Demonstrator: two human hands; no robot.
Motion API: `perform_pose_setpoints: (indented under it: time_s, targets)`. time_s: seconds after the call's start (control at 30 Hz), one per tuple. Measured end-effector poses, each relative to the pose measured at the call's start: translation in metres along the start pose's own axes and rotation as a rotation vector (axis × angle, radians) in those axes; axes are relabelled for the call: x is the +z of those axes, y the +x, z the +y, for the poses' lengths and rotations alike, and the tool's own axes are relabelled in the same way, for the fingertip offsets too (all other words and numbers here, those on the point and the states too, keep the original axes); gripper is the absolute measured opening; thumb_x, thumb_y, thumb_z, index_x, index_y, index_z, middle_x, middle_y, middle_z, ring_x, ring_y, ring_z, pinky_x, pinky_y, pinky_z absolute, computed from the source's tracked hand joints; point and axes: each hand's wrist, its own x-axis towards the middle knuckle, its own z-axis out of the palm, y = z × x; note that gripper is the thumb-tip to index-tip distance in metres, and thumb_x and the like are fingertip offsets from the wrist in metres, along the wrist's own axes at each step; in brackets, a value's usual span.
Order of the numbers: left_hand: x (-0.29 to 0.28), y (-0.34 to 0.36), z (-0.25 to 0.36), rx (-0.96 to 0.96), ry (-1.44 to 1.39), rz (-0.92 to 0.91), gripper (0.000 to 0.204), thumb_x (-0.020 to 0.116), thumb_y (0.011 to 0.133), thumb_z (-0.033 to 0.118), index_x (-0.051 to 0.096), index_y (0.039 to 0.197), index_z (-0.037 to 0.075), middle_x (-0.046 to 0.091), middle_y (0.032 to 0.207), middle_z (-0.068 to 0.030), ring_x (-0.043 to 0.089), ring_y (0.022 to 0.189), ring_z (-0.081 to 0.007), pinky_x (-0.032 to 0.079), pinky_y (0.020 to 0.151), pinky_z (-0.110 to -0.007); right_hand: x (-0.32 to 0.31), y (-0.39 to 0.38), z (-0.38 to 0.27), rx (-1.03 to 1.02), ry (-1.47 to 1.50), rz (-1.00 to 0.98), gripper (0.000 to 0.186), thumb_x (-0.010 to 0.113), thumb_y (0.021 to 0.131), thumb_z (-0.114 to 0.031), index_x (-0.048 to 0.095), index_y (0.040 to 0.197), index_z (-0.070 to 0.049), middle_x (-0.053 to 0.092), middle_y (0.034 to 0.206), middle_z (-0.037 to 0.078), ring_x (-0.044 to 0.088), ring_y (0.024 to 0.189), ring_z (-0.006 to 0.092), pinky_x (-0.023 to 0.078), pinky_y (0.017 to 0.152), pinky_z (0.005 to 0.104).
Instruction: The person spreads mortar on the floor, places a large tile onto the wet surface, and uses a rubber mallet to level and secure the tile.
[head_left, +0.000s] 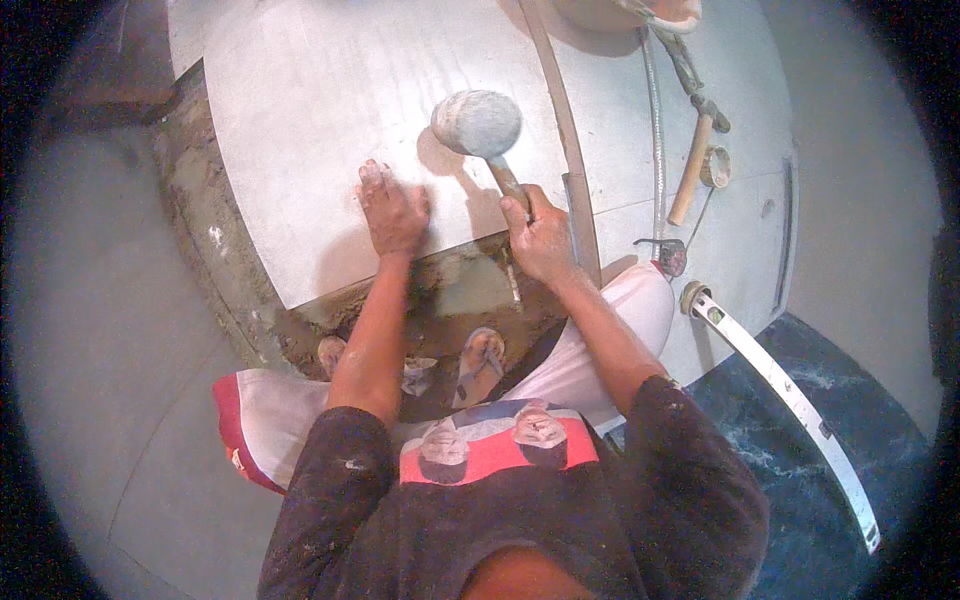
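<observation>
Over the tile, gripped the mallet in right hand, spread left hand with released fingers; rightward, met a strip, then hammer, glasses, level!

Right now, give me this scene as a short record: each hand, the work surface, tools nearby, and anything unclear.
Left hand: fingers extended, over the white tile
Right hand: gripping the mallet by its handle
Mallet head: grey, over the tile
Work surface: large white tile, rough brown ground along its near edge
Tools to the right: wooden-handled hammer, long spirit level
Unclear: whether the left palm touches the tile
</observation>
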Motion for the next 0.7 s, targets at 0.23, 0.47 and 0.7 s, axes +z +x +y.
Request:
perform_pose_setpoints:
  time_s: [0.23, 0.47, 0.7]
  targets:
    - [-0.005, -0.003, 0.008, 0.014, 0.033, -0.003, 0.072, 0.061, 0.089, 0.036, 0.041, 0.139, -0.011, 0.033, 0.151, -0.0287, 0.028, 0.144, -0.043, 0.02, 0.119, -0.053, 0.041, -0.026, 0.06, 0.115, -0.162, -0.075, 0.032, 0.057, 0.097, -0.03, 0.053, 0.108, -0.001, 0.063, 0.075, 0.03, 0.065, 0.074, 0.0507, 0.05, 0.063, 0.0556]
    - [-0.002, -0.006, -0.005, 0.014, 0.005, 0.032, 0.073, 0.062, 0.089, 0.036, 0.038, 0.141, -0.01, 0.033, 0.151, -0.029, 0.028, 0.143, -0.0434, 0.019, 0.119, -0.054, 0.011, -0.006, -0.019, -0.072, 0.061, 0.065, 0.035, 0.055, 0.097, -0.033, 0.052, 0.107, 0.0, 0.063, 0.079, 0.033, 0.063, 0.075, 0.0533, 0.05, 0.065, 0.0613]
    - [-0.003, 0.006, 0.0, 0.0, 0.006, 0.025, 0.078, 0.06, 0.09, 0.037, 0.031, 0.146, -0.009, 0.027, 0.154, -0.0285, 0.021, 0.147, -0.0416, 0.017, 0.119, -0.055, 0.025, 0.003, 0.017, 0.082, -0.138, 0.032, 0.037, 0.05, 0.1, -0.039, 0.055, 0.108, -0.003, 0.065, 0.082, 0.029, 0.064, 0.076, 0.0512, 0.051, 0.066, 0.0554]
